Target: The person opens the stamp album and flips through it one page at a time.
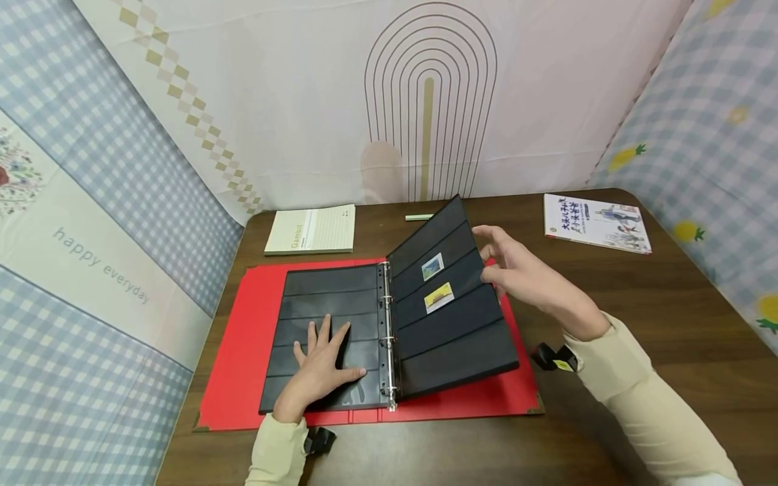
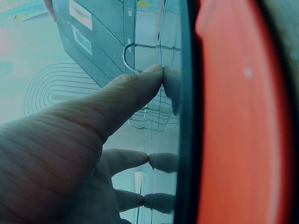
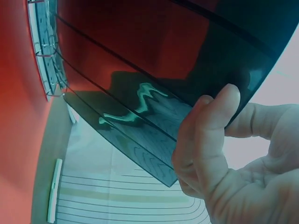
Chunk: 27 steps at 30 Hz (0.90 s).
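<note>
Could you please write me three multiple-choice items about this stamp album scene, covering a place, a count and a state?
1. Where does the left hand rest?
A. on the flat black left page
B. on the cream notebook
C. on the bare table

2. How many stamps show on the lifted black pocket page?
A. none
B. two
C. five

3. How does the red ring binder lie?
A. shut
B. standing upright
C. open flat

Answers:
1 A, its straight fingers press that page.
2 B, a blue stamp and a yellow stamp.
3 C, both covers lie on the brown wooden table while the right hand pinches the raised page's edge.
</note>
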{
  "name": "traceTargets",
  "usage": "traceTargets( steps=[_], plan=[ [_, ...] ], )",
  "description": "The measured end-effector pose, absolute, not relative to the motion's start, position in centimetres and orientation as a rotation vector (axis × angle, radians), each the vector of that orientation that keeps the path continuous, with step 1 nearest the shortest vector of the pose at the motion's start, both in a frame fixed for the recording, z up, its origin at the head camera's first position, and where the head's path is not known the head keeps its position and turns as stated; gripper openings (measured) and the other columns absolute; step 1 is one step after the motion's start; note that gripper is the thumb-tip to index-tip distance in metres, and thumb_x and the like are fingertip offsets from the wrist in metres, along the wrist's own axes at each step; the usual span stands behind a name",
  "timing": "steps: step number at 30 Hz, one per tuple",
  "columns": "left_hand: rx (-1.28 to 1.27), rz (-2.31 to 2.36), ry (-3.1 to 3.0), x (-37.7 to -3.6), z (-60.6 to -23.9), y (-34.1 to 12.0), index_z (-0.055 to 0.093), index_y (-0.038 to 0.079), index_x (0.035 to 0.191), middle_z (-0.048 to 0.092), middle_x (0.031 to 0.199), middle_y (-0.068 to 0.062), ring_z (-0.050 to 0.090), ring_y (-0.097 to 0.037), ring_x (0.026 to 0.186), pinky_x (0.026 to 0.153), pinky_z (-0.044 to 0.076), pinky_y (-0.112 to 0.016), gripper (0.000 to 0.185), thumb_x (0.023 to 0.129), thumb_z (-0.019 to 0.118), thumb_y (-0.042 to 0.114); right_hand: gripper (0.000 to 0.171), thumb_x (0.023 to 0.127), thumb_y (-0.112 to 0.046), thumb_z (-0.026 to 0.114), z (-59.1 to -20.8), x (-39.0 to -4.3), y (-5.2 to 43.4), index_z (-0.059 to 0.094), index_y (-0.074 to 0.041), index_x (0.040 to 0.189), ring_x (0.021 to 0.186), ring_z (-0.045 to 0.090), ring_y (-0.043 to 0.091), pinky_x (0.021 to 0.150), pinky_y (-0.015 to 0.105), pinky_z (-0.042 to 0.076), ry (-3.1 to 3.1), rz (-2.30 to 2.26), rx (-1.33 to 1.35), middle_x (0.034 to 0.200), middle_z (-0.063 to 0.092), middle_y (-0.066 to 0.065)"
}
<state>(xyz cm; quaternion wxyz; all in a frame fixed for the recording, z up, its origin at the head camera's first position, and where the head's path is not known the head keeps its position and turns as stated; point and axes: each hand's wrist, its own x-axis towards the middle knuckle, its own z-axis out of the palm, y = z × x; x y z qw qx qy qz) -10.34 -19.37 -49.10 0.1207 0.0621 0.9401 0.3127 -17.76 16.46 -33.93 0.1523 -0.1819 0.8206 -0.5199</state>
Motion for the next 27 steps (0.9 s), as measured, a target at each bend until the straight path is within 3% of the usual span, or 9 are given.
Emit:
traceTargets(
  steps=[7,27],
  plan=[
    [0.178,0.931,2.738,-10.2,-48.9,-19.4,0.036,0.005,0.157,0.004,0.165,-0.027,-0.011,-0.054,0.148,0.105,-0.01,-0.079,0.092,0.083,0.084,0.035,0.068,0.094,0.004,0.047,-33.0,-18.2,15.3,0.02,-0.005,0.156,0.062,0.058,0.029,0.058,0.036,0.052,2.367,-1.455,-0.515,0.113,0.05,0.023],
    [0.183,0.918,2.747,-10.3,-49.0,-19.3,0.037,0.005,0.156,0.005,0.165,-0.028,-0.011,-0.054,0.148,0.105,-0.01,-0.079,0.092,0.083,0.084,0.036,0.068,0.093,0.003,0.045,-30.8,-18.4,11.6,0.021,-0.005,0.156,0.058,0.051,0.025,0.061,0.038,0.054,2.357,-1.444,-0.606,0.107,0.053,0.02]
  ],
)
